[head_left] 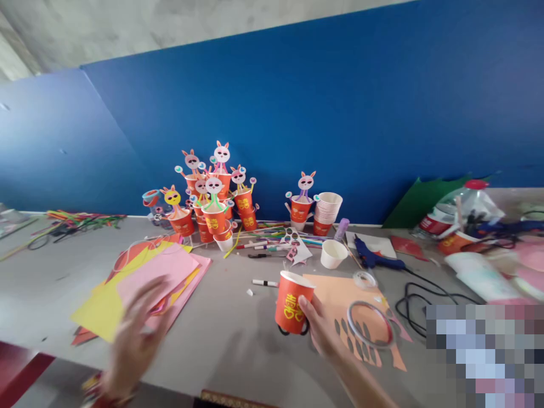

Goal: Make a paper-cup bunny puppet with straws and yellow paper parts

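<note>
My right hand (318, 323) grips a red paper cup (289, 303) with yellow characters from its right side. The cup is held over the grey table, tilted slightly, and black curved pieces show at its bottom edge. My left hand (138, 334) is blurred but has its fingers apart and nothing in them. It hovers at the near edge of a pile of pink, yellow and orange paper sheets (170, 266). Behind the cup lies a white marker (264, 283). An orange sheet with cut-out holes (331, 289) is to its right.
Red cups with rabbit-face figures (215, 215) stand along the blue wall, beside stacked cups (328, 211). A white cup (334, 254), a blue glue gun (376, 255), tape rolls (371, 324) and a black cable (419, 294) lie right. Pipe cleaners (80, 222) lie far left.
</note>
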### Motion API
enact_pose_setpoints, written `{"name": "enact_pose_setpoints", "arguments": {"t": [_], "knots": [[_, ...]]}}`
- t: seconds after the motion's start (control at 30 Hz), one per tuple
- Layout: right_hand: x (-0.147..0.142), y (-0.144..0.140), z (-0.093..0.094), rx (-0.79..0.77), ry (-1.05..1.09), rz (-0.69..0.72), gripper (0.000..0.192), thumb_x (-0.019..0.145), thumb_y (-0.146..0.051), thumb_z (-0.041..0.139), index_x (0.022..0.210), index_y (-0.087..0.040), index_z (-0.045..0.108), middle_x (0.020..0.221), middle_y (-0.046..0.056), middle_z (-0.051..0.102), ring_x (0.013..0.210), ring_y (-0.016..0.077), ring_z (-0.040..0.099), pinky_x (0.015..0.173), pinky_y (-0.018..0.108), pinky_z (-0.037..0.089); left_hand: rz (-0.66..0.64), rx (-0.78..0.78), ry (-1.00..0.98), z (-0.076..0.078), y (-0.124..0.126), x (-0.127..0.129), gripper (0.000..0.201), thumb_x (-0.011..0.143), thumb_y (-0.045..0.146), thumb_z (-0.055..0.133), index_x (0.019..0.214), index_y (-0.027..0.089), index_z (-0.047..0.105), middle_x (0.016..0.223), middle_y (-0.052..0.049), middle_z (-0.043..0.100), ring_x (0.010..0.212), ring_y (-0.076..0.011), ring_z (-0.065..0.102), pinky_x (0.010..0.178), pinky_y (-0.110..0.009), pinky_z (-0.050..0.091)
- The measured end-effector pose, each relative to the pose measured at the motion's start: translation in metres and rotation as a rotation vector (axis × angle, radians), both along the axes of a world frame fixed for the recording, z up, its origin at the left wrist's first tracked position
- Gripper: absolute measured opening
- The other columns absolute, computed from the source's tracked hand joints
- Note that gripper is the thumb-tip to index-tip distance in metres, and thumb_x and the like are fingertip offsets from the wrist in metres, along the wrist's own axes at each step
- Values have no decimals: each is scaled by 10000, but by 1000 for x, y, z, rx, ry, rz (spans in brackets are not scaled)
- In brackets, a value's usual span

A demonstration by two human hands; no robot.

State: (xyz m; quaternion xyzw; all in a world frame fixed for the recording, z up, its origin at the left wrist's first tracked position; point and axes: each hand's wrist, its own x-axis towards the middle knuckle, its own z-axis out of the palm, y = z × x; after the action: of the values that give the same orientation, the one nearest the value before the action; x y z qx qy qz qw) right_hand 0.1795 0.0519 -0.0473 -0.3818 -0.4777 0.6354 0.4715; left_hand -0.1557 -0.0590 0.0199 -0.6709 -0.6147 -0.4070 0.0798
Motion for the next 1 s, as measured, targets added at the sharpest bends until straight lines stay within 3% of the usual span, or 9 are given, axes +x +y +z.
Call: {"name": "enact_pose_setpoints", "arguments": {"t": [0.1,0.2,0.27,0.4,0.5,0.6,0.7,0.8,1.0], "knots": [[1,5,0,139,-89,-29,575,754,-651,688,1076,-174,676,997,119,730,946,303,658,844,408,539,-511,-387,-295,-12,64,96,735,835,340,680,1472,273,321,1368,-140,545,1082,-274,638,879,-420,566],[3,8,2,274,-119,-19,562,784,-627,672,1119,-176,654,1067,125,718,962,297,661,854,400,542,-632,-486,-499,-26,96,166,841,728,354,790,1452,266,371,1366,-150,563,1042,-291,656,881,-426,554],[4,9,5,340,-106,-33,552,840,-639,593,1151,-186,641,1099,127,709,973,293,660,853,394,546,-665,-488,-717,-33,103,184,856,695,330,823,1434,260,397,1370,-146,568,1113,-310,631,934,-428,525],[5,10,13,384,-84,-23,452,930,-512,534,1280,-229,566,1196,113,662,1051,266,630,902,373,529,-765,-554,-1274,-44,109,177,656,712,379,809,1292,201,561,1313,-146,623,1187,-340,593,989,-430,483],[1,12,14,225,-8,-27,371,904,-374,583,1250,-250,535,1203,93,638,879,199,657,686,291,568,-801,-645,-1605,-47,115,166,468,751,417,764,1119,140,677,1120,-150,719,1028,-318,672,905,-418,520],[-3,13,11,93,63,-46,317,820,-258,629,1118,-237,521,966,50,679,708,157,633,510,218,518,-819,-638,-1840,-48,122,165,397,780,411,725,1052,123,709,1064,-137,738,935,-273,694,865,-387,532],[-6,10,9,54,65,-38,266,804,-204,613,1033,-241,482,716,-25,636,598,139,598,493,216,518,-896,-683,-1963,-48,124,169,414,802,411,681,1079,103,698,1111,-153,721,979,-286,681,880,-395,526],[-7,8,9,34,46,20,204,834,-231,607,973,-246,459,657,-55,617,490,112,551,462,214,499,-967,-754,-2028,-48,122,172,468,808,401,666,1165,98,661,1186,-170,690,1067,-308,654,883,-399,526],[-3,11,14,-6,89,52,250,810,-291,693,993,-223,537,850,17,694,715,160,648,627,276,563,-929,-614,-2152,-47,122,166,485,895,383,569,1309,132,562,1279,-179,643,1174,-292,608,897,-412,521]]}}
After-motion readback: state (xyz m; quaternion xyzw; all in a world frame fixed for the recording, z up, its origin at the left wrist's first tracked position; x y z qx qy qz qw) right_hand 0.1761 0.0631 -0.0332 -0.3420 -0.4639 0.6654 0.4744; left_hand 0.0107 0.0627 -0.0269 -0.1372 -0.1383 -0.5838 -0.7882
